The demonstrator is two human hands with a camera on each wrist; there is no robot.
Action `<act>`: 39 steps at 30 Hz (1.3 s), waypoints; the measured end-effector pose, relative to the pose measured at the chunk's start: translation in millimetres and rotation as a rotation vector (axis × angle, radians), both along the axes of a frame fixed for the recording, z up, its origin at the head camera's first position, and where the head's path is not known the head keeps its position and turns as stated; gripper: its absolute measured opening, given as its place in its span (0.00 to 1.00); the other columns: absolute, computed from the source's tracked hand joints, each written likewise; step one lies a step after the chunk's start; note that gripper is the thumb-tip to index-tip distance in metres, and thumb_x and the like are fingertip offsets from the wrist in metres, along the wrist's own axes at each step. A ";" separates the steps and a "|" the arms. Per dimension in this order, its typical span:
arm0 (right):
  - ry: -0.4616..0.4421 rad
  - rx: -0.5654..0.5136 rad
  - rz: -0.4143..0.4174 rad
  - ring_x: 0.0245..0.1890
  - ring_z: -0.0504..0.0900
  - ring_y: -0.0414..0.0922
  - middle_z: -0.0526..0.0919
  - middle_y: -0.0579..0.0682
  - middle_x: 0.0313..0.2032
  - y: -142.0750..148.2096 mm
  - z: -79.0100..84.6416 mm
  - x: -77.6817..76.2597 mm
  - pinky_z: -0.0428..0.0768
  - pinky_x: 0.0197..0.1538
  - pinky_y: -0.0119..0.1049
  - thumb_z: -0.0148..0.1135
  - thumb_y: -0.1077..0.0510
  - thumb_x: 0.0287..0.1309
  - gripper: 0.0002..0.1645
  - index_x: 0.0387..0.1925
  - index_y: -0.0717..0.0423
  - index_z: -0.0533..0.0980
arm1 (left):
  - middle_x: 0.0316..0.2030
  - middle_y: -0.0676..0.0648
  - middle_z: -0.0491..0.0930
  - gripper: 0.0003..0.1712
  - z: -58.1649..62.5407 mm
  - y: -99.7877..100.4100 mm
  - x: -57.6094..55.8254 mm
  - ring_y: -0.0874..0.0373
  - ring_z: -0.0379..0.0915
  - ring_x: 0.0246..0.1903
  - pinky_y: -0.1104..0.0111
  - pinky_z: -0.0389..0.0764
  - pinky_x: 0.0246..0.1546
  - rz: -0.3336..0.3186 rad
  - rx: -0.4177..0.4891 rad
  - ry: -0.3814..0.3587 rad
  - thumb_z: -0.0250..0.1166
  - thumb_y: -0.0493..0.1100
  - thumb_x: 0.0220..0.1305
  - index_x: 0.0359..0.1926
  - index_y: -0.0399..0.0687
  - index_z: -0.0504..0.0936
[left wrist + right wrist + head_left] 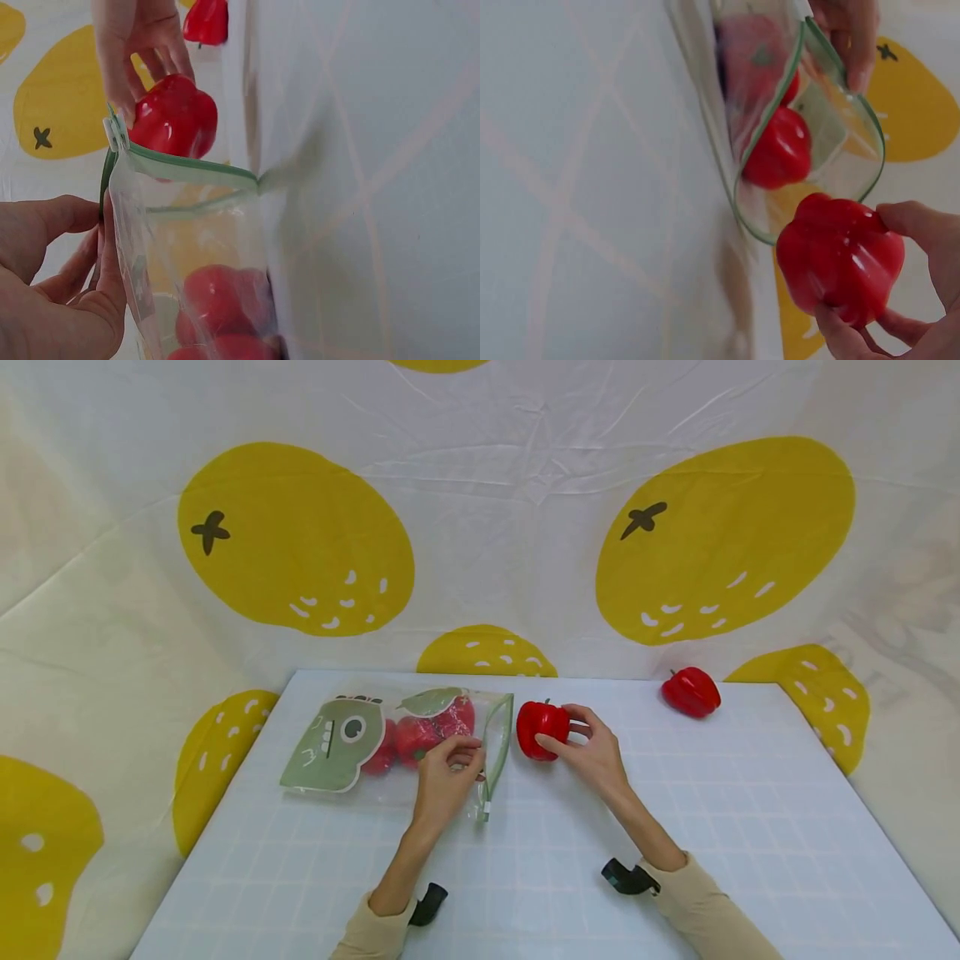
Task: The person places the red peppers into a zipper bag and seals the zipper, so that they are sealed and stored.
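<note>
A clear zip bag [442, 789] with a green edge and a green cartoon print lies on the table, its mouth facing right and held apart. Several red bell peppers [416, 739] are inside it. My left hand [448, 777] pinches the upper edge of the bag's mouth between thumb and fingers, as the left wrist view shows. In my right hand [592, 750] is another red bell pepper [542, 729], gripped by thumb and fingertips just outside the opening. The right wrist view shows this held pepper [840, 259] in front of the green rim [746, 214].
One more red bell pepper [691, 692] lies on its side at the table's back right. A white cloth with yellow fruit prints [300, 539] hangs behind the pale checked table [540, 877]. The bag's white slider [486, 810] sits at the near corner of its mouth.
</note>
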State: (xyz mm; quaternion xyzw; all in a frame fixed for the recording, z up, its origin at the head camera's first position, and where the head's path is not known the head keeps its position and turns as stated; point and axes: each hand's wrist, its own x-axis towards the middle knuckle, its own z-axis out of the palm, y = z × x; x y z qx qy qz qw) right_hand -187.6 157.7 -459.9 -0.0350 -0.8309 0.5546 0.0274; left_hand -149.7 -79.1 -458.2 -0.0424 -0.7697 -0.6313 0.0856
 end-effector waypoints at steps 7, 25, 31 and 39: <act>0.018 -0.005 0.044 0.64 0.72 0.54 0.73 0.54 0.66 -15.7 -4.8 -0.1 0.83 0.59 0.52 0.79 0.50 0.54 0.45 0.70 0.50 0.67 | 0.39 0.42 0.87 0.09 0.1 -0.6 0.2 0.53 0.85 0.32 0.70 0.87 0.32 -0.006 -0.009 -0.006 0.69 0.33 0.67 0.47 0.38 0.86; 0.049 -0.046 0.085 0.63 0.74 0.54 0.76 0.54 0.64 -52.5 -14.3 -8.8 0.83 0.58 0.51 0.79 0.49 0.54 0.43 0.68 0.52 0.69 | 0.41 0.43 0.87 0.10 -0.4 -1.4 0.3 0.53 0.85 0.34 0.70 0.87 0.32 -0.022 -0.038 0.015 0.70 0.34 0.66 0.48 0.38 0.86; 0.060 -0.069 0.088 0.60 0.76 0.53 0.77 0.54 0.62 -62.6 -20.0 -14.2 0.84 0.58 0.48 0.78 0.48 0.55 0.41 0.66 0.53 0.71 | 0.40 0.43 0.87 0.10 -0.4 -1.5 0.3 0.53 0.85 0.34 0.70 0.88 0.33 -0.022 -0.040 0.004 0.70 0.34 0.66 0.48 0.39 0.86; 0.129 -0.033 0.074 0.60 0.76 0.55 0.76 0.57 0.63 -69.9 -27.2 -21.3 0.84 0.57 0.48 0.78 0.50 0.56 0.43 0.68 0.58 0.69 | 0.40 0.42 0.87 0.10 0.6 -2.5 0.8 0.53 0.85 0.34 0.70 0.87 0.33 -0.030 -0.047 0.030 0.71 0.37 0.67 0.47 0.38 0.86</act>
